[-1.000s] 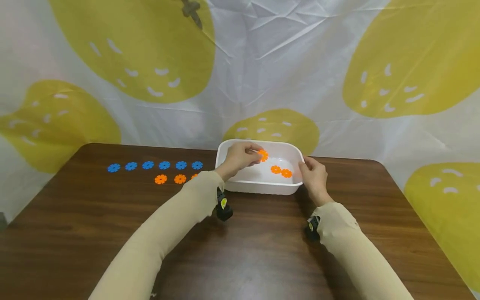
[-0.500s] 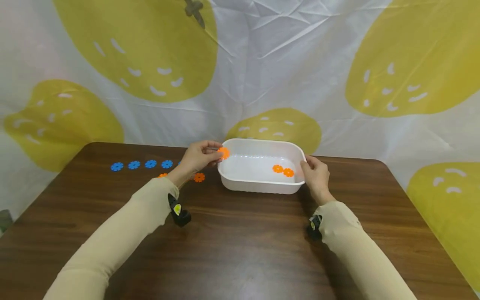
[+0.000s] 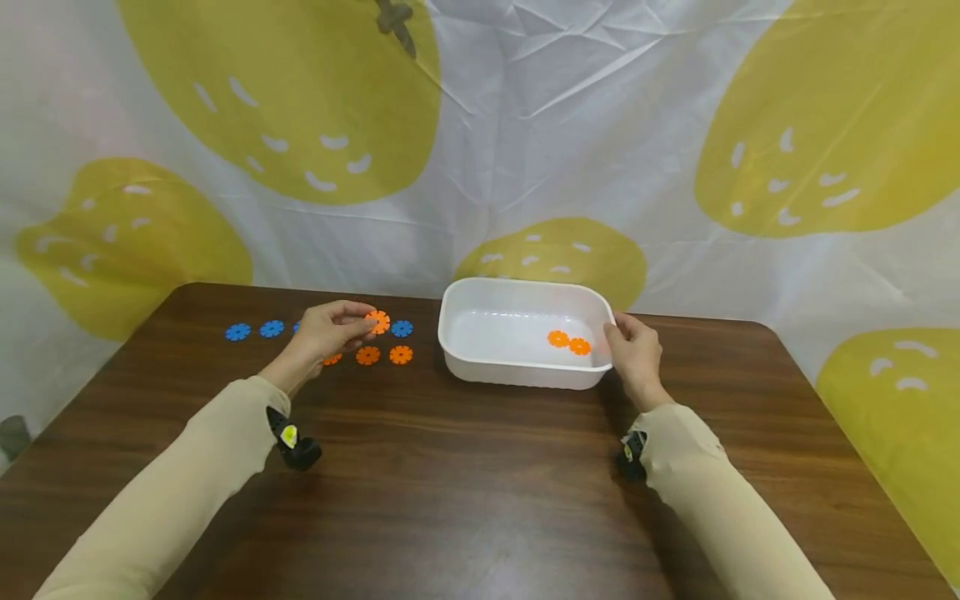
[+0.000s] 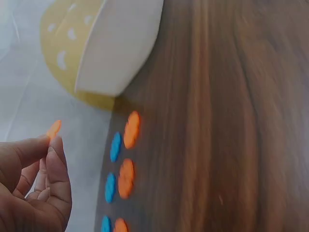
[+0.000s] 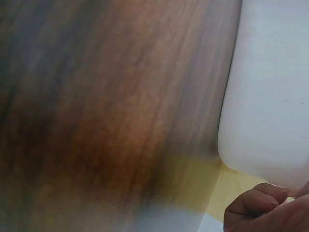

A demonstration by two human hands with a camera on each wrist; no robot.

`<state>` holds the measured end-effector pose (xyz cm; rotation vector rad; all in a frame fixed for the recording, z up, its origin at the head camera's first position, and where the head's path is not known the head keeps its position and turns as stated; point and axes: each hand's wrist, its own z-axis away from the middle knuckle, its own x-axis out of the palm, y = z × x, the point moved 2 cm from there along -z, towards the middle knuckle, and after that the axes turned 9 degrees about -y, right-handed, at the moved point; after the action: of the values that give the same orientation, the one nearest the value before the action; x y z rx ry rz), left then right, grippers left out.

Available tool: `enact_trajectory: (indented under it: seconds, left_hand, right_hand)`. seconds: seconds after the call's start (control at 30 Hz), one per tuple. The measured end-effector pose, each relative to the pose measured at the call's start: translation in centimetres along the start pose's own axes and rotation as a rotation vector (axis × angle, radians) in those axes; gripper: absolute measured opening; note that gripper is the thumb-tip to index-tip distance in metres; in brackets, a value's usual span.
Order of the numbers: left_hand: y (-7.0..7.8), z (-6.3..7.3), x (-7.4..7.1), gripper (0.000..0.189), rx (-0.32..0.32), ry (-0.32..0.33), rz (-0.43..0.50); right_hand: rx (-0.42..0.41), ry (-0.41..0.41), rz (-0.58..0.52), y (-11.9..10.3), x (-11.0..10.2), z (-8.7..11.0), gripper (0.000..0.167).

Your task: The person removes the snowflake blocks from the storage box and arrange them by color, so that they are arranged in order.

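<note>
My left hand (image 3: 322, 337) pinches an orange notched plastic disc (image 3: 377, 322) between thumb and fingertips, raised over the table. In the left wrist view the same orange disc (image 4: 54, 129) shows edge-on above the left hand (image 4: 41, 179). Beneath it lie a row of blue notched discs (image 3: 237, 332) and a nearer row of orange discs (image 3: 401, 355); the hand hides part of both rows. To the right stands a white plastic basin (image 3: 517, 375) with two orange discs (image 3: 558, 338) inside. My right hand (image 3: 636, 354) grips the basin's right end, thumb at the rim.
The dark wooden table (image 3: 480, 483) stretches toward me in front of the basin. A white cloth backdrop with yellow fruit prints (image 3: 300, 100) hangs just behind the table's far edge. A black wrist camera (image 3: 300, 450) sits on the left sleeve.
My left hand has drawn left with the orange disc, from inside the basin, past its left end, to above the disc rows. The right hand has stayed on the basin.
</note>
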<state>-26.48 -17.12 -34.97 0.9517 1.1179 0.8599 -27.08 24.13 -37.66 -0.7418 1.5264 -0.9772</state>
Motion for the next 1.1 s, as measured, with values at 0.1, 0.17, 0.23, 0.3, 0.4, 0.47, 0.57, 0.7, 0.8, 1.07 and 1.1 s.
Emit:
enact_trajectory:
  seconds: [0.1, 0.17, 0.23, 0.3, 0.4, 0.47, 0.57, 0.7, 0.8, 1.07, 1.1]
  left_hand:
    - [-0.9, 0.4, -1.1, 0.041, -0.027, 0.019, -0.008]
    - [-1.5, 0.6, -1.9, 0.043, -0.04, 0.03, 0.001]
    - [-2.1, 0.9, -2.6, 0.044, -0.053, 0.037, 0.012]
    - [-2.8, 1.1, -3.3, 0.044, -0.064, 0.05, 0.017]
    - [-3.6, 1.4, -4.3, 0.045, -0.078, 0.07, 0.031]
    - [-4.1, 1.6, -4.8, 0.045, -0.083, 0.082, 0.041]
    - [-4.7, 1.9, -5.6, 0.045, -0.085, 0.083, 0.037]
    - [-5.3, 2.2, -6.3, 0.045, -0.103, 0.088, 0.011]
    - [-5.6, 2.3, -6.6, 0.046, -0.113, 0.099, -0.029]
    - [-6.2, 2.6, -6.7, 0.035, -0.083, 0.179, -0.253]
    - [-6.3, 2.7, -6.7, 0.033, -0.079, 0.198, -0.31]
  right_hand:
    - [0.006, -0.003, -0.007, -0.1, 0.0, 0.1, 0.04]
    - [0.013, -0.005, -0.008, -0.2, -0.1, 0.1, 0.04]
    - [0.016, -0.003, -0.006, -0.3, -0.1, 0.1, 0.04]
    - [0.019, -0.005, -0.004, -0.3, -0.1, 0.1, 0.04]
    - [0.017, -0.005, -0.002, -0.2, 0.0, 0.1, 0.04]
    - [0.017, -0.005, -0.003, -0.2, 0.0, 0.1, 0.04]
    - [0.017, -0.005, -0.007, -0.2, 0.0, 0.1, 0.04]
    - [0.01, -0.004, -0.006, -0.2, 0.0, 0.2, 0.04]
    - [0.006, 0.003, -0.001, -0.2, 0.0, 0.2, 0.04]
    - [0.009, -0.001, 0.004, -0.2, 0.0, 0.2, 0.039]
    - [0.01, -0.001, 0.004, -0.2, 0.0, 0.2, 0.039]
